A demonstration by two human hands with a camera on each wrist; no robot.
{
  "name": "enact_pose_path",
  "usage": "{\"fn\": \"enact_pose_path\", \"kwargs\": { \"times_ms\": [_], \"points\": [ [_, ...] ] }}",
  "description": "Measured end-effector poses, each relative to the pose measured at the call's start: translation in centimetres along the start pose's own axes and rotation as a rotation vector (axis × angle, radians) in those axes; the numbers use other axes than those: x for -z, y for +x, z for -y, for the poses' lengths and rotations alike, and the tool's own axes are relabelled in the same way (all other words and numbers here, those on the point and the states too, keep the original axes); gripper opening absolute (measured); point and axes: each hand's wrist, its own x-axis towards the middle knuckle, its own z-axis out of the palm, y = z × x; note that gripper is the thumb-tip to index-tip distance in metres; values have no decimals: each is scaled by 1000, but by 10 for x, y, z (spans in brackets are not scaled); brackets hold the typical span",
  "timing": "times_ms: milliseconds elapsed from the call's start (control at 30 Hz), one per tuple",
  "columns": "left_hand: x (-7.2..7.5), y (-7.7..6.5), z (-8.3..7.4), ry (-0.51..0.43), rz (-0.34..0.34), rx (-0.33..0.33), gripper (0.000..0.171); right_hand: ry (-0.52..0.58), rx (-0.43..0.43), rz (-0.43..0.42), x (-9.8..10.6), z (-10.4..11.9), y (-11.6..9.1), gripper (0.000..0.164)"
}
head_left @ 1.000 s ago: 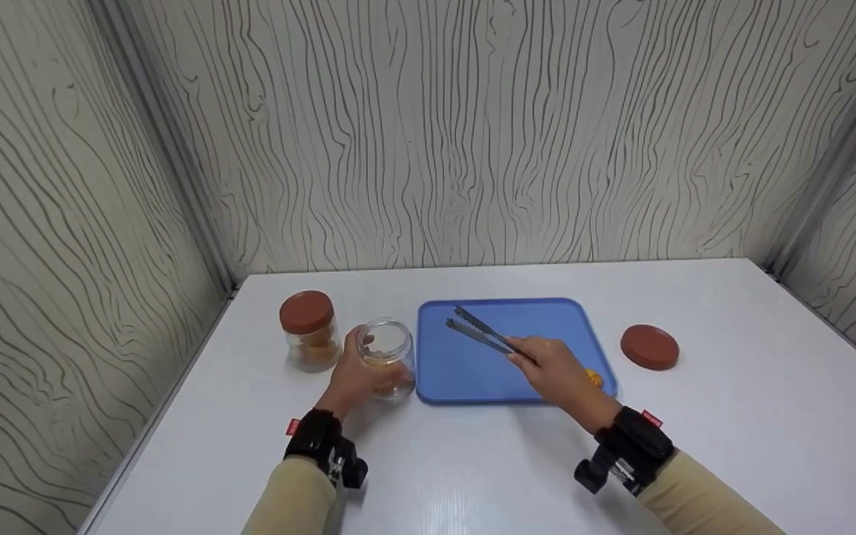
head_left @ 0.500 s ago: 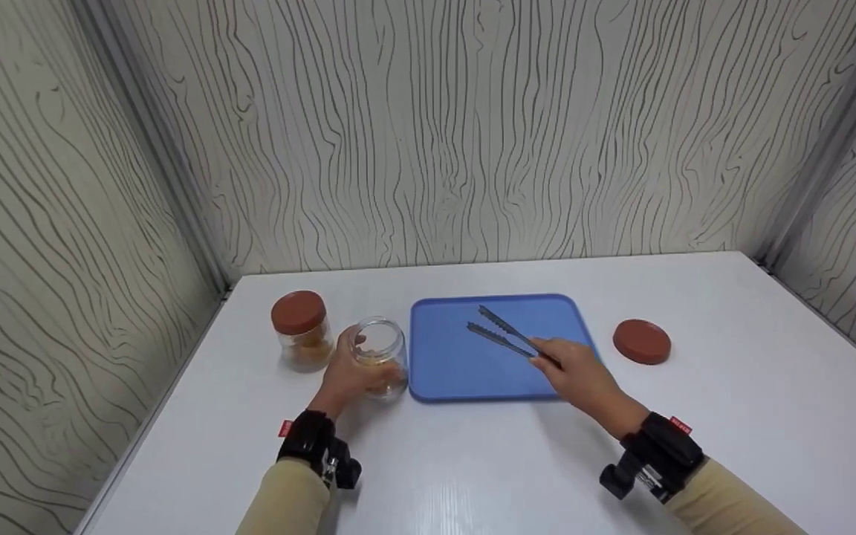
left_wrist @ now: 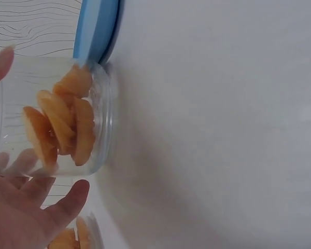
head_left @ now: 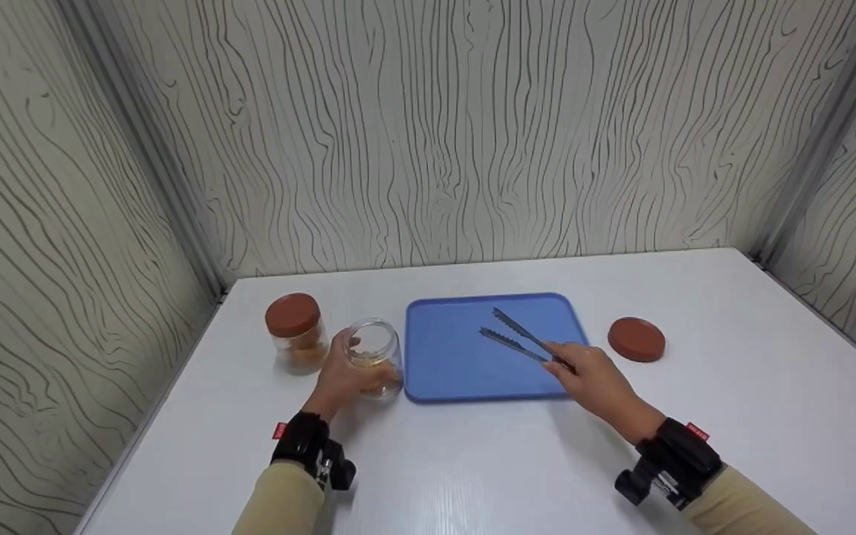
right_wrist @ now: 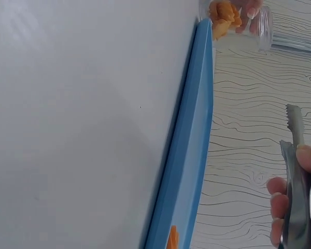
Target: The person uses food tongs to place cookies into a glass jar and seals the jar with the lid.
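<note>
My left hand grips an uncapped clear jar standing upright at the tray's left side. Inside it, several golden-brown, ridged pieces lie at the bottom, as the left wrist view shows. Over the blue tray, my right hand holds a pair of metal tongs, their toothed tips apart with nothing between them and pointing up and left. An orange piece shows at the tray's near right in the right wrist view; in the head view my right hand and forearm hide that corner.
Left of the held jar stands a second clear jar with a reddish-brown lid on and similar pieces inside. A loose matching lid lies on the white table right of the tray. A wood-patterned wall rises behind.
My right hand has drawn the tongs to the right over the tray, away from the jar. The left hand keeps its grip on the jar. The head view has shifted slightly.
</note>
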Motion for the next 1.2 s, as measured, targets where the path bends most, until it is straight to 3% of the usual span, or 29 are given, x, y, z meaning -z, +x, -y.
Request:
{"fn": "enact_pose_path", "kwargs": {
  "times_ms": [300,633,1200],
  "points": [
    [1,-1,-4,3,7,18,102,-25,-11,-36,2,-8,-5,31],
    [1,-3,-6,-14,14,30,105,11,-63,-12,10,-13,-9,33],
    [0,1,2,-7,16,5,103,-114,-126,-67,22,-18,-17,36]
  ]
}}
